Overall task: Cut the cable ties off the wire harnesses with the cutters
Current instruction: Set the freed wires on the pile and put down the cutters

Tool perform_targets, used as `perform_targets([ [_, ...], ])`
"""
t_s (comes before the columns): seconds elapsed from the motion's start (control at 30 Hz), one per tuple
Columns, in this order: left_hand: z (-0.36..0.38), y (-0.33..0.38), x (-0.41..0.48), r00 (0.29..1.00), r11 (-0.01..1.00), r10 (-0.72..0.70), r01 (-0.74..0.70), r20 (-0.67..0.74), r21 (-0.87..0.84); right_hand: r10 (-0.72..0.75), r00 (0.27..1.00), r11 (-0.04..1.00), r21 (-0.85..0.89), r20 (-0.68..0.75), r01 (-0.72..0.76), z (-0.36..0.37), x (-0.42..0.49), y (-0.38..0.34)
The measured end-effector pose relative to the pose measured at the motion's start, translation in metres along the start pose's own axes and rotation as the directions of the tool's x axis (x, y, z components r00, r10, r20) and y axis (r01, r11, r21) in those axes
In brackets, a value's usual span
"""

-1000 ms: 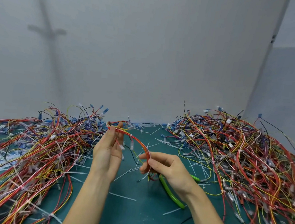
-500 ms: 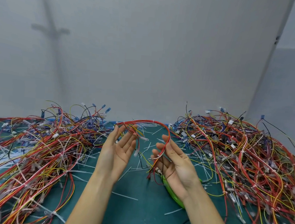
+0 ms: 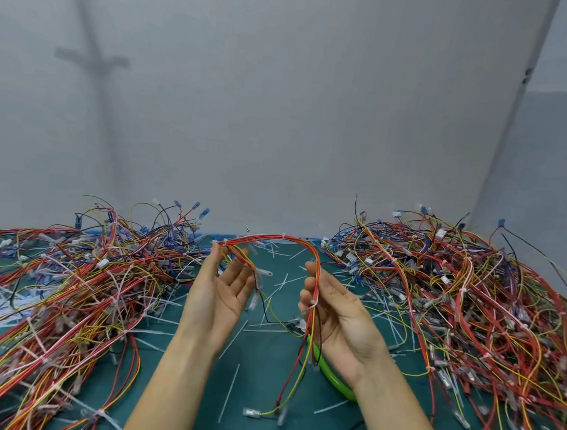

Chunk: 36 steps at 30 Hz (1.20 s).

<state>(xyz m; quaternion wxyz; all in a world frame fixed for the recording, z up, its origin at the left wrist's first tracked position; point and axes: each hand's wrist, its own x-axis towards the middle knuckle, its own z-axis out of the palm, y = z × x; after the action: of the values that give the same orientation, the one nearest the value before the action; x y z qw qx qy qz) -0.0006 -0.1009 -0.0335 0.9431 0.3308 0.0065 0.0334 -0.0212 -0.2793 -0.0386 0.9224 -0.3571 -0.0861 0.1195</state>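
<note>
Wires in red, yellow and blue make up the left heap, loose and splayed with pale strips among them. It looks like the pile for finished work, though that is a guess.

Just right of it the left hand is raised palm up with its fingers spread and nearly straight. It grips nothing. One end of a harness rests over its fingertips, so the hand serves as a prop.

From there the harness arches up and over to the right. It seems to be held that way so the bundle can be looked over along its length. At least one pale tie shows near the crest, so cutting is probably not finished on this piece.

Below the arch, cut scraps litter the green mat.

The right hand is also open, palm turned inward and fingers relaxed. The harness drops across its fingers and hangs down to the mat. I cannot tell whether the thumb presses it.

The cutters lie on the mat just under that wrist, green handle showing. They are in neither hand but close by for the next snip.

Further right the right heap is denser, and is likely the stock waiting its turn.
</note>
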Motion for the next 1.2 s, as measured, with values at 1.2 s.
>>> perform_targets([
  [1.2, 0.012, -0.048, -0.015, 0.726, 0.056, 0.255, -0.671, 0.639, 0.740, -0.628, 0.778, 0.346, -0.882, 0.037, 0.321, -0.003, 0.007, 0.020],
])
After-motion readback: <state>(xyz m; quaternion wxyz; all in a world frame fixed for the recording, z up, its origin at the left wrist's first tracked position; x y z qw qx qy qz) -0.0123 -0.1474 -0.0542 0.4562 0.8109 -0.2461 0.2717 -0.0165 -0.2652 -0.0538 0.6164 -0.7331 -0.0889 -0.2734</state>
